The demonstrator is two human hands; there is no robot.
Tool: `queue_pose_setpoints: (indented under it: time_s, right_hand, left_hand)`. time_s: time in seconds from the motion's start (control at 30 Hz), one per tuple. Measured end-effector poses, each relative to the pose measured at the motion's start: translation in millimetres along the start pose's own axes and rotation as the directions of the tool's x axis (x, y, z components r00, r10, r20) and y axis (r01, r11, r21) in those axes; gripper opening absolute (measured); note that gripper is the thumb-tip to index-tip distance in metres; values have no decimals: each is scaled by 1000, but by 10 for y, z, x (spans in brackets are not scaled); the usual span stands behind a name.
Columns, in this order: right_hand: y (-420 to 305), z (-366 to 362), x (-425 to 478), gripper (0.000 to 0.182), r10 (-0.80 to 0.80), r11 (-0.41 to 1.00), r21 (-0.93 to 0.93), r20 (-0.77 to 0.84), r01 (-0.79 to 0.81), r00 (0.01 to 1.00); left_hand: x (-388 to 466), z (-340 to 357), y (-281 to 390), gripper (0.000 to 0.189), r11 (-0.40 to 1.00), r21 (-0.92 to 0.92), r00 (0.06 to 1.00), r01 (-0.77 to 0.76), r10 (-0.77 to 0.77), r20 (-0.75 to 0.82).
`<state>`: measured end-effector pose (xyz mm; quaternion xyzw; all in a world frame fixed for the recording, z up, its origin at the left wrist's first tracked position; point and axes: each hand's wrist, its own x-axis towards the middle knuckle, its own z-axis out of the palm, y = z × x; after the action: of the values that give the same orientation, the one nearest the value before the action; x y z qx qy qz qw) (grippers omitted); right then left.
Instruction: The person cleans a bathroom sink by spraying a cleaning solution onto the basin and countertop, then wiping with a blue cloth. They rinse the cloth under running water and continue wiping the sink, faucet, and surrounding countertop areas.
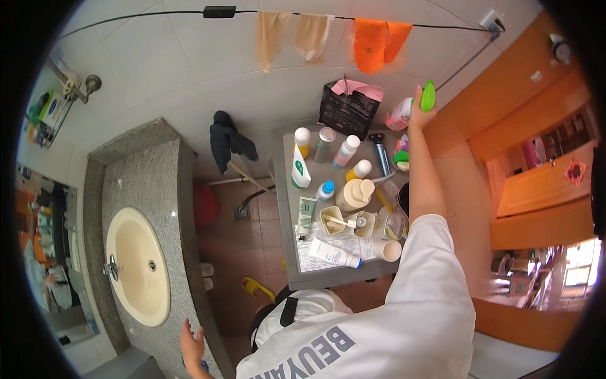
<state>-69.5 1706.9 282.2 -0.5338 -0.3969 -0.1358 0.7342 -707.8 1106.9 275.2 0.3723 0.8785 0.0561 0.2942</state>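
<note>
My right hand [419,112] reaches to the far right corner of a grey table [331,283] and grips a bright green bottle [428,96]. Beside that hand stands a white and pink bottle [400,114], partly hidden by it. My left hand [191,345] hovers by the front edge of the granite counter [142,189], fingers apart, holding nothing. On the table stand a cream pump bottle [354,194], a white squeeze tube with a green mark [300,170], a blue-capped bottle [325,191], cups with a toothbrush [338,220] and a white tube [334,253] lying on a printed sheet.
A cream sink [142,265] is set in the counter at left. A black bag [350,109] leans against the wall. Orange gloves [381,42] hang from a cable [440,26]. A yellow slipper [255,287] and a red bucket [206,203] are on the floor.
</note>
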Motion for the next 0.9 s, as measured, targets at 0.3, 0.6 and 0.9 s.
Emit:
queue_pose_setpoints:
  time_s: [0.3, 0.6, 0.9]
  right_hand:
    - [733, -15, -164, 38, 85, 991, -117, 212, -62, 974]
    - [813, -551, -140, 59, 279, 935, -343, 557, -89, 782]
    - [-476, -1540, 160, 55, 212, 962, 45, 497, -269, 842]
  left_hand:
    - [-96, 488, -181, 54, 983, 83, 985, 163, -167, 47]
    - [-183, 451, -97, 54, 966, 130, 974, 223, -225, -2]
    - [-279, 716, -672, 67, 936, -103, 936, 337, -345, -68]
